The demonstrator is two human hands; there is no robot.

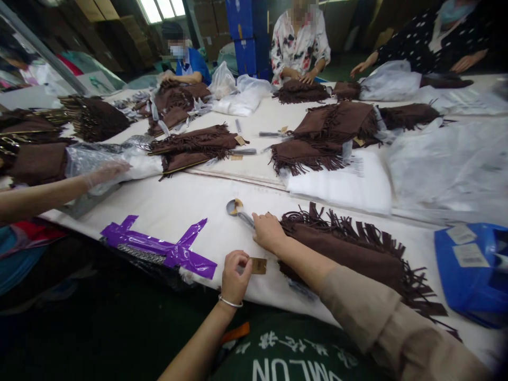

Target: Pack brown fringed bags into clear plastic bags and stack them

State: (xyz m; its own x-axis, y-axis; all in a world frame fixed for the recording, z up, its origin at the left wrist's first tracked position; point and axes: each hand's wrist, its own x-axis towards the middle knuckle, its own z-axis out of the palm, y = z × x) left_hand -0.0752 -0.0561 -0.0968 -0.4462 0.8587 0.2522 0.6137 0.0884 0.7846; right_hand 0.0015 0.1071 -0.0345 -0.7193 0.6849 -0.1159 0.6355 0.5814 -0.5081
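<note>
Between the fingertips of my left hand (235, 276) is a small tan tag (259, 265), held just above the table's front edge. My right hand (268, 230) is closed on the handle end of a grey spoon-shaped tool (234, 207) lying on the white table. A tan and white bit sits in its round head. Under and beside my right forearm lies a dark brown fringed piece, perhaps a bag (341, 241), with its fringe spread outward. Part of it is hidden by my arm.
Purple tape (159, 247) runs along the front edge. A blue tape dispenser (470, 270) stands at right. Brown fringed pieces (337, 121), white foam sheets (341, 182) and clear plastic bags (452, 159) lie farther back. A co-worker's gloved hand (109, 172) reaches in from the left; other people work across the table.
</note>
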